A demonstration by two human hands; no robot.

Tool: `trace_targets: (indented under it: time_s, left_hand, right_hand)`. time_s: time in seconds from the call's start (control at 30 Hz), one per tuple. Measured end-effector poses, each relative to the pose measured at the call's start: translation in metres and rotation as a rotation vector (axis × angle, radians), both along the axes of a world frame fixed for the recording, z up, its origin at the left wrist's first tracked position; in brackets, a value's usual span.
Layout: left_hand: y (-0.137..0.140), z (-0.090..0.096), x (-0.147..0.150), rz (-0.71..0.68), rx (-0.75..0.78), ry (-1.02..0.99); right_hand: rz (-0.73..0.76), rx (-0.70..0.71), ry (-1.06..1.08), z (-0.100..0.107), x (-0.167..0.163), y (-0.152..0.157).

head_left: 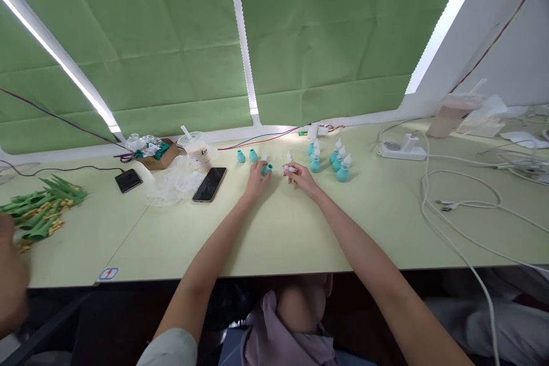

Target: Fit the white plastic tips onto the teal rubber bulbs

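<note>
Here's the left hand point(257, 179), fingers curled closed around a teal bulb point(266, 170) — its open neck tipped rightward, toward the other hand. The right hand point(305, 178) pinches a slim white nozzle point(290, 168), long axis running roughly sideways; which end is the tip, I can't tell. Both pieces sit between two upright open bulbs point(253, 155) and the rows of nozzle-topped bulbs point(342, 172), white tips pointing up.
</note>
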State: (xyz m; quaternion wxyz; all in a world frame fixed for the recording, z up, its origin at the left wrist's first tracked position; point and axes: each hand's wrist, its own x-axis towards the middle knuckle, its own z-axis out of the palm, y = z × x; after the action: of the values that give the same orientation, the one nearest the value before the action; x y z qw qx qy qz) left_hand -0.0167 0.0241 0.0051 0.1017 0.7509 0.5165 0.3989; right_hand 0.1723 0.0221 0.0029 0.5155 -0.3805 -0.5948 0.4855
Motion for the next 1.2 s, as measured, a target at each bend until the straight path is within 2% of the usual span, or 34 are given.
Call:
trace_targets:
  time_s: [0.07, 0.17, 0.5, 0.77, 1.0, 1.2]
  left_hand:
    - [-0.013, -0.002, 0.002, -0.079, -0.056, 0.072]
    - [-0.022, -0.006, 0.005, -0.117, -0.107, 0.095]
    - [-0.021, -0.014, 0.005, -0.235, -0.086, 0.098]
    - [-0.017, -0.021, 0.007, -0.16, -0.101, 0.119]
    - [-0.024, -0.013, 0.012, -0.105, -0.155, 0.098]
    - [-0.029, -0.009, 0.016, -0.081, -0.185, 0.021]
  right_hand:
    - [-0.015, 0.022, -0.008, -0.002, 0.001, 0.001]
    - [-0.01, 0.061, -0.075, -0.007, 0.002, 0.001]
    - [0.04, 0.055, -0.224, -0.016, 0.007, 0.003]
    - [0.165, 0.054, -0.262, -0.013, 0.011, 0.0]
    - [0.158, 0.07, -0.309, -0.012, 0.008, -0.003]
    - [0.095, 0.124, -0.394, -0.003, 0.004, -0.01]
